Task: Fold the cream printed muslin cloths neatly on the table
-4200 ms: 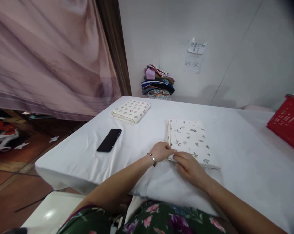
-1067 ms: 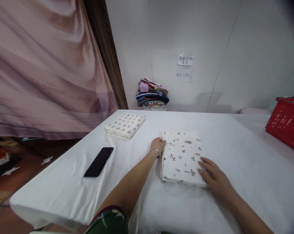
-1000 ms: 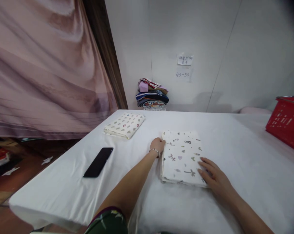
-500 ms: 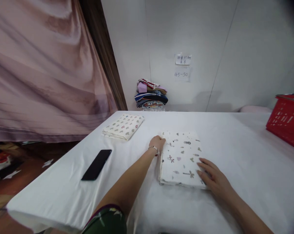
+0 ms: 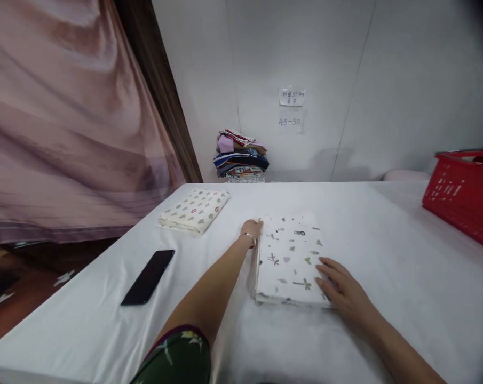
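A white folded cloth (image 5: 289, 261) printed with small trees, leaves and dots lies on the white-covered table. At its far left edge is my left hand (image 5: 252, 229), closed on the border near the corner; the fingertips are partly hidden. My right hand (image 5: 343, 285) rests over the near right edge of this cloth, fingers stretched out and lightly spread. Another folded cloth (image 5: 197, 209), cream with a small repeated print, lies farther back on the left. Nearer me on that side is a black phone (image 5: 148, 277).
A red plastic basket (image 5: 465, 197) stands at the right of the table (image 5: 385, 240). Behind the far edge rises a stack of folded fabrics (image 5: 241, 157) against the wall, below paper signs (image 5: 291, 109). A pink curtain (image 5: 65, 117) hangs on the left.
The view has turned slightly right, so everything appears shifted left. Both hands keep nearly the same places on the printed cloth.
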Tool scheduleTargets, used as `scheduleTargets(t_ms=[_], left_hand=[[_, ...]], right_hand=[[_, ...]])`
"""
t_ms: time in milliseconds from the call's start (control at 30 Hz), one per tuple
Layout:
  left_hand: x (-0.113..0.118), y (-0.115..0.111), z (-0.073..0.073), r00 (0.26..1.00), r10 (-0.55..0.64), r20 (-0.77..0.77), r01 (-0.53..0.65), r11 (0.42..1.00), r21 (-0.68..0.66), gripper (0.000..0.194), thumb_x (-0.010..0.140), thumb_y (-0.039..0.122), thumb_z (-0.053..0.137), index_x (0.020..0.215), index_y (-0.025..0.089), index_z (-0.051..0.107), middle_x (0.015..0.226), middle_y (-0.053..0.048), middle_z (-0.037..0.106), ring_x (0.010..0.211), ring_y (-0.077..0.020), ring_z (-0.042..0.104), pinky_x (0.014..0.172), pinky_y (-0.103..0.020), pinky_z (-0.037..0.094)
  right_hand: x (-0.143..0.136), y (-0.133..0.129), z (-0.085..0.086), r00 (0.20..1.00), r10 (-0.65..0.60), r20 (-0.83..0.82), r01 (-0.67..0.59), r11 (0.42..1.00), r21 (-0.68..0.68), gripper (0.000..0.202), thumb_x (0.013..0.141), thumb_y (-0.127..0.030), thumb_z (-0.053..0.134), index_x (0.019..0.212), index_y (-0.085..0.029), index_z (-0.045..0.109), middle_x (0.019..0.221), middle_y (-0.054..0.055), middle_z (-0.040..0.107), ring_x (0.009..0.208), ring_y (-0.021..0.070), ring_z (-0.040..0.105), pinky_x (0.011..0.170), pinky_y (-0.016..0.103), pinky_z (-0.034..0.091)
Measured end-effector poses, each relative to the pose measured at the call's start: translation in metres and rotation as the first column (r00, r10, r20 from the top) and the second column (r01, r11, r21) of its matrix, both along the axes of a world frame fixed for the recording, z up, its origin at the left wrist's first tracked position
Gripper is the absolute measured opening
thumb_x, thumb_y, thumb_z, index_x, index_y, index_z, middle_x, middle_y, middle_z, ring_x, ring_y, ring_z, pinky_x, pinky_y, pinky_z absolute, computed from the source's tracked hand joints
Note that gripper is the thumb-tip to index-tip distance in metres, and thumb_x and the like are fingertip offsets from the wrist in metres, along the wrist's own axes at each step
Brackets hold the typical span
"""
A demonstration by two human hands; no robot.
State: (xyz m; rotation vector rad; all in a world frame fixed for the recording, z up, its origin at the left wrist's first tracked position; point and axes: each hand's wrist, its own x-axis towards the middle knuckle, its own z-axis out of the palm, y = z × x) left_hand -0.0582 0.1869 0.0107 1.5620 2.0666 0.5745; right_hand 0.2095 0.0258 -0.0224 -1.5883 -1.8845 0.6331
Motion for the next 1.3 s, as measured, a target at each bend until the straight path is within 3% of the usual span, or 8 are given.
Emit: scheduleTargets(t_ms=[200, 300, 400, 600, 800, 933, 1133, 1300], left_hand=[[0.012, -0.013, 0.017, 0.996, -0.028, -0.09, 0.042, 0.987, 0.158, 0.04, 0.08, 0.04, 0.05, 0.112, 0.015, 0.053, 0.115, -0.012, 0.058, 0.104, -0.0222, 0.055, 0.084, -0.031, 0.042], [0.027, -0.037, 0.018, 0.93, -0.241, -0.277, 0.325, 0.891, 0.317, 0.05, 0.082, 0.043, 0.047, 0.125, 0.016, 0.044, 0.131, -0.012, 0.046, 0.122, -0.0225, 0.04, 0.099, -0.034, 0.032], [0.031, -0.065, 0.004, 0.809, -0.435, -0.395, 0.542, 0.812, 0.216, 0.062, 0.083, 0.055, 0.038, 0.133, 0.018, 0.036, 0.143, -0.009, 0.03, 0.134, -0.0242, 0.019, 0.108, -0.042, 0.017], [0.017, -0.083, -0.025, 0.795, -0.46, -0.396, 0.523, 0.85, 0.062, 0.069, 0.085, 0.061, 0.02, 0.14, 0.019, 0.025, 0.149, -0.005, 0.012, 0.137, -0.0234, 0.003, 0.109, -0.05, 0.007], [0.019, -0.08, -0.014, 0.843, -0.461, -0.278, 0.5, 0.862, 0.087, 0.063, 0.085, 0.057, 0.029, 0.138, 0.022, 0.029, 0.148, -0.004, 0.016, 0.137, -0.0214, 0.004, 0.109, -0.048, 0.01], [0.016, -0.094, -0.004, 0.856, -0.476, -0.201, 0.506, 0.852, 0.135, 0.058, 0.086, 0.054, 0.033, 0.136, 0.025, 0.032, 0.148, -0.003, 0.019, 0.137, -0.021, 0.008, 0.109, -0.046, 0.011], [-0.008, -0.143, 0.003, 0.68, -0.683, -0.267, 0.732, 0.651, 0.202, 0.053, 0.088, 0.051, 0.033, 0.135, 0.025, 0.035, 0.146, -0.003, 0.025, 0.135, -0.0188, 0.016, 0.11, -0.043, 0.012], [-0.029, -0.16, -0.009, 0.535, -0.734, -0.419, 0.843, 0.5, 0.199, 0.062, 0.083, 0.051, 0.045, 0.137, 0.022, 0.032, 0.145, -0.008, 0.026, 0.135, -0.0222, 0.019, 0.109, -0.046, 0.013]], right_hand=[[0.0, 0.001, 0.001, 1.0, 0.017, 0.014, -0.018, 0.999, 0.03, 0.04, 0.084, -0.048, 0.044, 0.112, -0.022, 0.058, 0.136, 0.006, 0.04, 0.126, 0.0235, 0.035, 0.103, 0.041, 0.034], [0.001, 0.003, -0.001, 0.999, 0.03, 0.011, -0.031, 0.997, 0.068, 0.04, 0.083, -0.047, 0.045, 0.111, -0.022, 0.059, 0.135, 0.007, 0.041, 0.125, 0.0238, 0.036, 0.105, 0.042, 0.031], [0.002, 0.004, -0.002, 0.999, 0.037, -0.006, -0.036, 0.996, 0.077, 0.04, 0.082, -0.048, 0.047, 0.11, -0.022, 0.06, 0.135, 0.007, 0.042, 0.124, 0.0243, 0.036, 0.104, 0.042, 0.032], [-0.004, 0.001, 0.004, 0.996, 0.029, -0.082, -0.026, 0.999, 0.043, 0.038, 0.081, -0.047, 0.048, 0.107, -0.022, 0.062, 0.134, 0.006, 0.043, 0.124, 0.0232, 0.037, 0.103, 0.04, 0.033], [0.0, 0.004, 0.005, 0.927, -0.117, -0.356, 0.117, 0.993, -0.021, 0.037, 0.075, -0.045, 0.055, 0.103, -0.022, 0.064, 0.134, 0.006, 0.044, 0.12, 0.0235, 0.043, 0.095, 0.036, 0.041], [0.011, 0.004, 0.012, 0.85, -0.292, -0.438, 0.243, 0.956, -0.166, 0.042, 0.071, -0.043, 0.058, 0.104, -0.018, 0.062, 0.114, 0.007, 0.061, 0.103, 0.0236, 0.056, 0.088, 0.035, 0.046], [0.025, -0.007, 0.026, 0.743, -0.396, -0.54, 0.182, 0.896, -0.406, 0.037, 0.076, -0.03, 0.056, 0.111, -0.019, 0.055, 0.112, 0.008, 0.061, 0.091, 0.0183, 0.061, 0.068, 0.026, 0.054], [0.029, -0.009, 0.027, 0.736, -0.418, -0.533, 0.123, 0.857, -0.501, 0.038, 0.079, -0.026, 0.056, 0.115, -0.017, 0.051, 0.089, 0.008, 0.065, 0.07, 0.0159, 0.061, 0.055, 0.026, 0.054]])
